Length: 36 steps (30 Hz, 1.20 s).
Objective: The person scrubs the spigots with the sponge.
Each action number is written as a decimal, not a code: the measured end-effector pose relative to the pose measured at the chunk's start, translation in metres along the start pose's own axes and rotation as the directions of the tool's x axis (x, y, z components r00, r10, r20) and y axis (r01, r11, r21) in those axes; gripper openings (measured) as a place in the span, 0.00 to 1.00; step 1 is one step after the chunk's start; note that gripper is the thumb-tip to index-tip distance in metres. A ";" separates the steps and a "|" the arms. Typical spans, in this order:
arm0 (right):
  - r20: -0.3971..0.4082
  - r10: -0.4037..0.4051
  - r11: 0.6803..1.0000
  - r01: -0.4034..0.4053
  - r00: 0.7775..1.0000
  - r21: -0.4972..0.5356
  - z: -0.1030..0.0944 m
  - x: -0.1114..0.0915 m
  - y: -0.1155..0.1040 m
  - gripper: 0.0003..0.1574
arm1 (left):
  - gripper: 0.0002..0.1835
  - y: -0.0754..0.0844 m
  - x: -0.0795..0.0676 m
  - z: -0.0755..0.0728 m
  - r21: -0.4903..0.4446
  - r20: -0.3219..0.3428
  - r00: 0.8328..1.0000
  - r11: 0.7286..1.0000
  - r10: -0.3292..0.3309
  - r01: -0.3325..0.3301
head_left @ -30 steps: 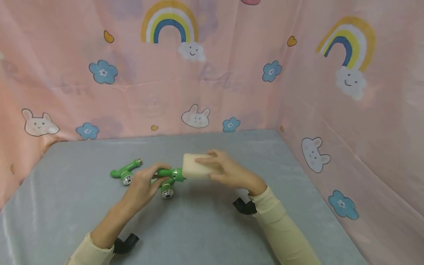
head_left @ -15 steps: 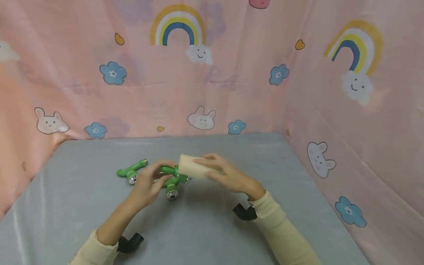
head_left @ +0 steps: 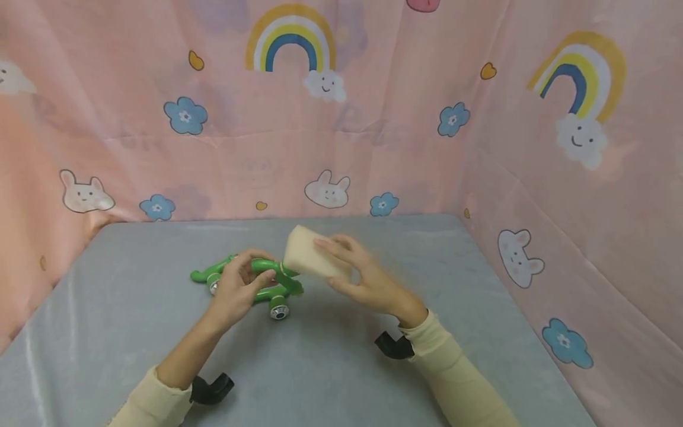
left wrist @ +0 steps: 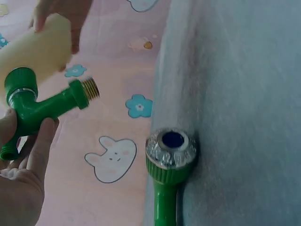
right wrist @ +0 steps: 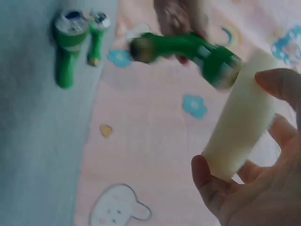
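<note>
Raised over the table, my left hand [head_left: 235, 290] grips a green faucet [left wrist: 40, 110] between thumb and fingers. Its brass threaded end points away from the palm in the left wrist view. A cream sponge block [head_left: 309, 252] is pinched by my right hand [head_left: 373, 283], thumb on one side and fingers on the other. The sponge is tilted, and its edge lies right at the green end of the held faucet, as the right wrist view shows on the sponge [right wrist: 244, 113]. Just below the hands, a second green faucet [head_left: 279, 308] with a chrome-ringed face lies on the table.
Another green faucet [head_left: 200, 276] lies farther left on the grey cloth-covered table [head_left: 320, 362], partly behind the left hand. A pink curtain [head_left: 395, 160] printed with rainbows and rabbits hangs behind and along the sides. Black camera mounts [head_left: 213, 389] stick out by both wrists.
The sponge has gone from nearly level to tilted, its left end rising. The held faucet has turned in my left hand, its right end dipping. The head view has shifted slightly.
</note>
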State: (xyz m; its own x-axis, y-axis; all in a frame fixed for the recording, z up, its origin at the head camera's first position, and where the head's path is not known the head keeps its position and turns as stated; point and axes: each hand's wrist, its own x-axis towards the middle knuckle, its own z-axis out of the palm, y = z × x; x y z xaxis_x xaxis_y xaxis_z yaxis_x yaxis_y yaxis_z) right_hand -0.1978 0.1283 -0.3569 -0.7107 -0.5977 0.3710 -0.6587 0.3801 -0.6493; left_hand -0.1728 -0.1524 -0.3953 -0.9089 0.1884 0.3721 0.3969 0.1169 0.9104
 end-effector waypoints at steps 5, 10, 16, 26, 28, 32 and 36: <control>0.011 0.021 1.000 -0.021 1.000 0.007 0.006 -0.001 0.003 0.39 | 0.08 0.000 0.001 -0.005 -0.173 0.006 0.992 0.977 -0.124 0.123; -0.057 0.044 0.998 -0.046 0.997 -0.033 -0.004 0.000 0.010 0.39 | 0.05 0.000 0.006 -0.007 -0.253 -0.003 0.958 0.927 -0.287 0.277; -0.099 -0.072 0.991 0.060 0.992 -0.121 0.007 0.005 0.004 0.40 | 0.15 0.002 0.007 0.002 -0.248 0.092 0.898 0.864 -0.430 0.439; -0.172 0.036 0.969 -0.076 0.984 -0.233 0.000 0.004 0.016 0.43 | 0.23 0.002 0.005 -0.004 -0.446 0.138 0.874 0.759 -0.466 0.475; -0.178 0.023 0.977 -0.060 0.984 -0.205 -0.001 0.003 0.012 0.43 | 0.18 0.000 0.004 -0.003 -0.472 0.165 0.871 0.738 -0.463 0.482; -0.131 -0.067 0.986 0.046 0.989 -0.160 0.006 0.004 0.001 0.44 | 0.13 -0.006 0.002 0.000 -0.493 0.243 0.882 0.732 -0.403 0.471; -0.114 -0.097 0.984 0.079 0.989 -0.157 0.017 0.005 -0.001 0.44 | 0.13 -0.009 0.000 0.002 -0.518 0.300 0.886 0.719 -0.354 0.463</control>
State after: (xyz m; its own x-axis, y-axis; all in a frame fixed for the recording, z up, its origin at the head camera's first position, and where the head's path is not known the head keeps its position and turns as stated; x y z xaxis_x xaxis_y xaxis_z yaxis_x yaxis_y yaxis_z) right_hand -0.1960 0.1129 -0.3660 -0.6669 -0.5472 0.5059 -0.7431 0.4382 -0.5057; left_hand -0.1757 -0.1518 -0.4035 -0.9073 0.4178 -0.0471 -0.2018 -0.3343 0.9206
